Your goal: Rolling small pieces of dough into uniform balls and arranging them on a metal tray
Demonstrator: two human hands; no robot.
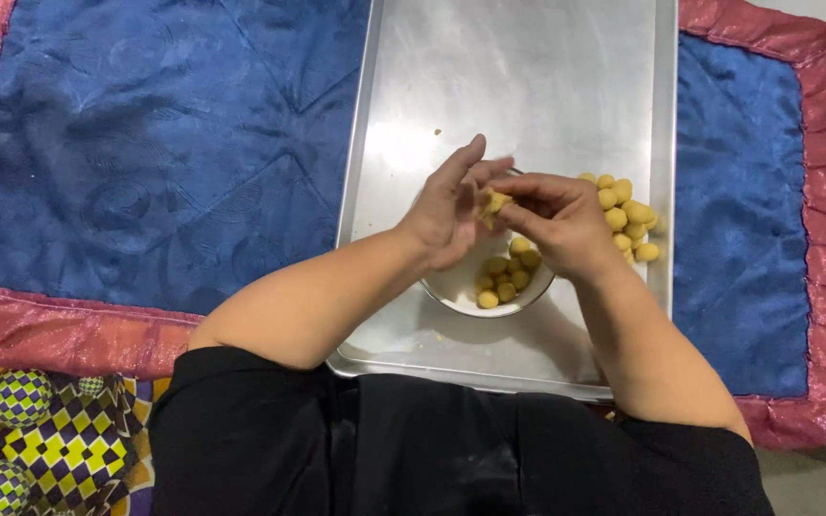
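both hands, left hand (446,212) and right hand (558,222), fingers pinched on yellow dough ball (495,203) above white bowl (451,287) on steel tray (518,86). risk: loose grip, ball dropping past bowl onto blue cloth (164,143).

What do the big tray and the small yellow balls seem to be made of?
The tray looks like bare metal, perhaps aluminium: silver-grey, with a dull sheen. The yellow balls look like soft dough, matte and slightly uneven; both hands, left and right, pinch one such piece.
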